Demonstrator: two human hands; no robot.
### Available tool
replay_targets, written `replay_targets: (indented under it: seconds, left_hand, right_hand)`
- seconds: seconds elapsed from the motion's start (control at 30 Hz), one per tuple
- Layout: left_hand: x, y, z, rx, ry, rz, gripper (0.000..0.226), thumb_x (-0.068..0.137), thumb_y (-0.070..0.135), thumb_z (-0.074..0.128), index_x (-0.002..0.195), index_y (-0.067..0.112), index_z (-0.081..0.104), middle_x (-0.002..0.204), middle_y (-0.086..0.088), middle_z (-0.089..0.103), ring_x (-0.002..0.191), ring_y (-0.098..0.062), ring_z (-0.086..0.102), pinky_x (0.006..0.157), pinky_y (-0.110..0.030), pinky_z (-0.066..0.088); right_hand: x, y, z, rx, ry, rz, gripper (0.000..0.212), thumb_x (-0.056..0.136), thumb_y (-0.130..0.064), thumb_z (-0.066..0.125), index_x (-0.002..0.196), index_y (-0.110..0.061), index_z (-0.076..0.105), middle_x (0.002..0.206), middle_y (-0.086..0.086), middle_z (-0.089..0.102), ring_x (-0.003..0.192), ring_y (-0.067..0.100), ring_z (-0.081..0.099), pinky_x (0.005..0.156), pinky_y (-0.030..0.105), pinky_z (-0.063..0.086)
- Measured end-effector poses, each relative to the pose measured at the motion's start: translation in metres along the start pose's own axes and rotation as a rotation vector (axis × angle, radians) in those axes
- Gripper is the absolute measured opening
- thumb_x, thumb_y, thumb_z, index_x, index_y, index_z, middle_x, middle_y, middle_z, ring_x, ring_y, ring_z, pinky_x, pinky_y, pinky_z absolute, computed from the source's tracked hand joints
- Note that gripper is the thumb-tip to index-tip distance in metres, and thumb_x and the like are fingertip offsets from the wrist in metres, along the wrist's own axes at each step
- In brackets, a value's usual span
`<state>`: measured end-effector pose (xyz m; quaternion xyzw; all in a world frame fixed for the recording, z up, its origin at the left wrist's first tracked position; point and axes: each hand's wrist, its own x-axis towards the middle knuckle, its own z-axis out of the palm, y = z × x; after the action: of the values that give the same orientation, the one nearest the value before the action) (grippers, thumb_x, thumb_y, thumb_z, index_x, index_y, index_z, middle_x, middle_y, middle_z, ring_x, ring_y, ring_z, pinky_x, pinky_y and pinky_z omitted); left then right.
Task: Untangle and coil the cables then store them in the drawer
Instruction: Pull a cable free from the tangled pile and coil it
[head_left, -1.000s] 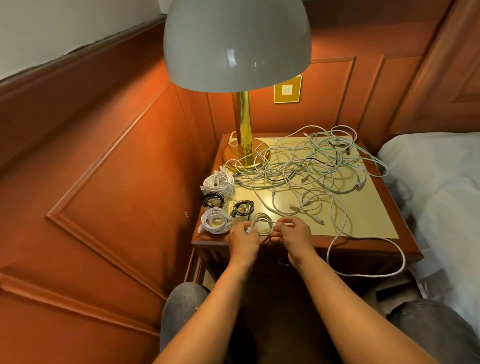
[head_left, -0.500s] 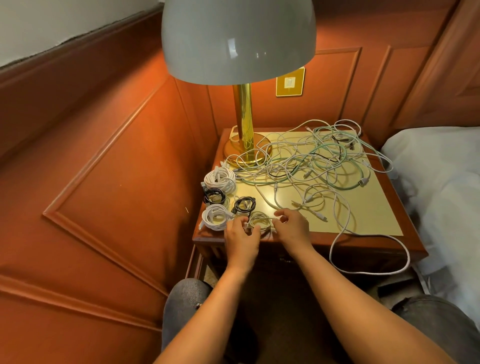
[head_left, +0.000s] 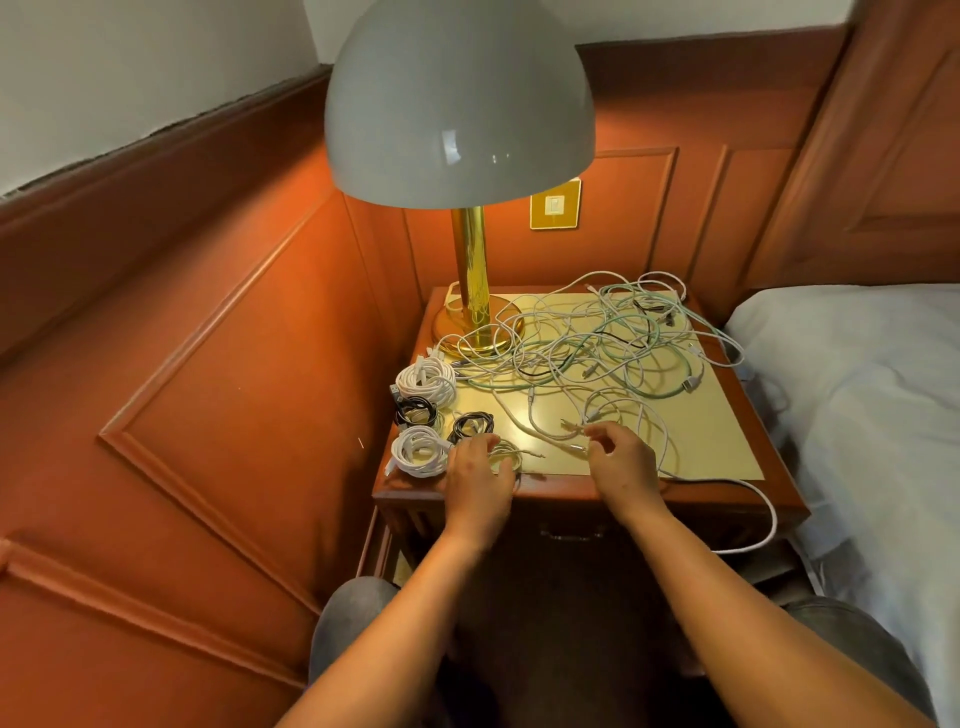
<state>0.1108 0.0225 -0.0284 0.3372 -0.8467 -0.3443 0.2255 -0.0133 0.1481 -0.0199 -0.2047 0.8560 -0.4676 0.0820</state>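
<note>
While flat under the left hand (head_left: 480, 475) — small pale coil (head_left: 506, 457), tail rightward; right hand (head_left: 621, 460) loosely curled, empty.

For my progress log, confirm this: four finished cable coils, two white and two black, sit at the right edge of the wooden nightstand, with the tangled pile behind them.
Wrong side. The head view shows the two white coiled cables and two black coiled cables at the left edge of the wooden nightstand, beside the brass lamp base. The tangled pile of white and green cables does lie behind and to their right.

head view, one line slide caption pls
Left hand rests on a small coil; right hand reaches toward the tangled cables.
</note>
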Motion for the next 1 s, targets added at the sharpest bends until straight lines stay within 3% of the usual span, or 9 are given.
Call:
replay_targets:
  seconds: [0.13, 0.33, 0.57, 0.67, 0.7, 0.77, 0.9, 1.0]
  left_hand:
    - [0.016, 0.025, 0.006, 0.057, -0.062, 0.154, 0.025, 0.092, 0.014, 0.056, 0.115, 0.006, 0.062, 0.114, -0.008, 0.062, 0.111, -0.022, 0.052, 0.093, -0.029, 0.036]
    - [0.047, 0.056, 0.037, 0.179, -0.241, 0.252, 0.028, 0.094, 0.016, 0.055, 0.12, 0.008, 0.061, 0.119, -0.011, 0.062, 0.112, -0.027, 0.053, 0.091, -0.034, 0.043]
    - [0.081, 0.066, 0.073, 0.431, -0.422, 0.271, 0.028, 0.094, 0.01, 0.052, 0.12, 0.009, 0.06, 0.118, -0.014, 0.058, 0.111, -0.033, 0.053, 0.086, -0.04, 0.049]
    - [0.087, 0.063, 0.083, 0.494, -0.47, 0.28, 0.024, 0.093, 0.01, 0.054, 0.116, 0.008, 0.06, 0.115, -0.013, 0.057, 0.109, -0.032, 0.052, 0.085, -0.043, 0.049]
    - [0.089, 0.061, 0.085, 0.491, -0.474, 0.279, 0.024, 0.091, 0.01, 0.056, 0.115, 0.008, 0.059, 0.114, -0.013, 0.057, 0.108, -0.032, 0.052, 0.084, -0.043, 0.049]
    - [0.093, 0.058, 0.087, 0.479, -0.477, 0.28, 0.024, 0.089, 0.008, 0.059, 0.113, 0.009, 0.06, 0.114, -0.012, 0.057, 0.106, -0.031, 0.052, 0.083, -0.041, 0.049]
    - [0.096, 0.058, 0.085, 0.406, -0.484, 0.22, 0.026, 0.091, 0.013, 0.059, 0.117, 0.012, 0.061, 0.117, -0.01, 0.057, 0.108, -0.029, 0.053, 0.085, -0.038, 0.049]
    - [0.089, 0.079, 0.071, 0.258, -0.308, 0.189, 0.026, 0.095, 0.019, 0.054, 0.116, 0.009, 0.065, 0.12, -0.011, 0.061, 0.113, -0.028, 0.053, 0.091, -0.034, 0.043]
  right_hand:
    - [0.007, 0.005, -0.023, -0.056, 0.059, -0.01, 0.026, 0.092, -0.002, 0.052, 0.113, -0.005, 0.068, 0.112, 0.012, 0.068, 0.105, 0.025, 0.06, 0.087, 0.027, 0.043]
    - [0.03, 0.025, -0.05, -0.205, 0.109, 0.058, 0.023, 0.095, -0.011, 0.052, 0.113, -0.002, 0.064, 0.114, 0.019, 0.061, 0.104, 0.032, 0.056, 0.083, 0.03, 0.041]
    - [0.065, 0.035, -0.049, -0.35, -0.023, 0.244, 0.049, 0.098, -0.032, 0.052, 0.136, -0.001, 0.046, 0.133, 0.022, 0.05, 0.123, 0.037, 0.047, 0.098, 0.039, 0.04]
    - [0.083, 0.043, -0.045, -0.364, -0.086, 0.334, 0.031, 0.097, -0.024, 0.054, 0.116, -0.001, 0.06, 0.118, 0.022, 0.06, 0.108, 0.036, 0.056, 0.082, 0.034, 0.044]
    - [0.088, 0.046, -0.045, -0.329, -0.084, 0.36, 0.02, 0.095, -0.018, 0.053, 0.098, -0.002, 0.065, 0.101, 0.02, 0.063, 0.092, 0.034, 0.058, 0.071, 0.032, 0.043]
    - [0.094, 0.047, -0.048, -0.175, -0.054, 0.397, 0.026, 0.094, -0.013, 0.055, 0.068, -0.007, 0.054, 0.069, 0.011, 0.054, 0.064, 0.025, 0.048, 0.057, 0.029, 0.035]
    - [0.081, 0.027, -0.071, 0.486, -0.04, 0.329, 0.019, 0.096, -0.012, 0.058, 0.08, -0.002, 0.063, 0.06, 0.005, 0.046, 0.051, 0.015, 0.038, 0.049, 0.027, 0.033]
    - [0.064, 0.001, -0.094, 0.766, -0.068, 0.214, 0.019, 0.1, -0.017, 0.052, 0.095, -0.005, 0.066, 0.06, 0.001, 0.038, 0.05, 0.011, 0.031, 0.046, 0.024, 0.025]
